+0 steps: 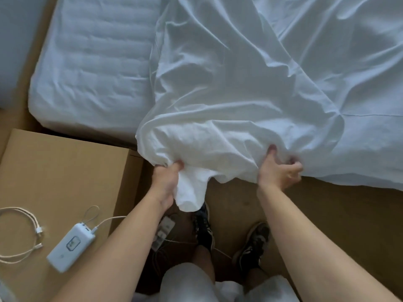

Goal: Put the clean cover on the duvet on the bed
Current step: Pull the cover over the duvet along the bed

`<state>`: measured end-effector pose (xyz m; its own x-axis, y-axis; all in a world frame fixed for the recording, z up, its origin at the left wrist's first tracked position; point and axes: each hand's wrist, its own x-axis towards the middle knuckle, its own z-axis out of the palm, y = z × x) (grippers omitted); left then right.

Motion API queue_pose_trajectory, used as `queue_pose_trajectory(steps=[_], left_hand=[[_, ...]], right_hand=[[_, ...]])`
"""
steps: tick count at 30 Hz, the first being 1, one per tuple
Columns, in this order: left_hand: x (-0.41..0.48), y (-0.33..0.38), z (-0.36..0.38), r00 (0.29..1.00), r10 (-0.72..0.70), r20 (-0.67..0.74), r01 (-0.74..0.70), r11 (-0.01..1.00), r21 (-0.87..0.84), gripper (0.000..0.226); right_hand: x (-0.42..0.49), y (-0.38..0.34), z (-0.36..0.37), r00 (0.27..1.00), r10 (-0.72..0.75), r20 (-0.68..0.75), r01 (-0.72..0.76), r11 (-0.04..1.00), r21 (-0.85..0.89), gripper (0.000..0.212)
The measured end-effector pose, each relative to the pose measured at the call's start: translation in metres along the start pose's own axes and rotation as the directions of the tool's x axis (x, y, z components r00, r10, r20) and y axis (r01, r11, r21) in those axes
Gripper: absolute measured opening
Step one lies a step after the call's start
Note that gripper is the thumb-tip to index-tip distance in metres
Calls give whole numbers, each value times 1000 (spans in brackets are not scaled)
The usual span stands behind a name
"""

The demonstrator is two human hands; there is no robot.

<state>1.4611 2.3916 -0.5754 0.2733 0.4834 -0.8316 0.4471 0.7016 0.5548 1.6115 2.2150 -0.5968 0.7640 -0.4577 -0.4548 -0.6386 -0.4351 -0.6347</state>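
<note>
In the head view, the left hand [166, 182] is clenching a bunched corner of the white cover [229, 94], which is lying rumpled across the bed [91, 62] and spilling over its near edge. The right hand [280, 173] is pinching the same edge further along. Whether the duvet is already inside, I cannot tell. A loose flap is hanging below the left hand, just above a shoe [204, 227], and is likely risking dirt. A hard shake could be loosening the bunched grip or sweeping the power bank [70, 247] off the cardboard box [54, 166].
</note>
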Motion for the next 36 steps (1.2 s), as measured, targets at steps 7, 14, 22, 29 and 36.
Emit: queue_pose_trajectory(steps=[7,14,22,29,36], left_hand=[[-1,14,17,981,102,-163,-89,992,85,29],[5,25,2,982,92,-167,-69,988,136,28],[19,40,-14,868,399,-296,-174,802,571,49],[-8,28,140,516,582,628,-596,-282,752,65],[32,13,232,870,89,485,-443,-288,849,126]], right_hand=[[62,7,-16,933,-266,241,297,949,-106,48],[104,-2,-43,888,-415,199,457,846,-275,51],[154,-8,-89,955,-269,-126,244,952,-187,21],[177,-13,-75,962,-260,84,273,908,-318,25],[211,-13,-126,828,-508,238,549,650,-525,39]])
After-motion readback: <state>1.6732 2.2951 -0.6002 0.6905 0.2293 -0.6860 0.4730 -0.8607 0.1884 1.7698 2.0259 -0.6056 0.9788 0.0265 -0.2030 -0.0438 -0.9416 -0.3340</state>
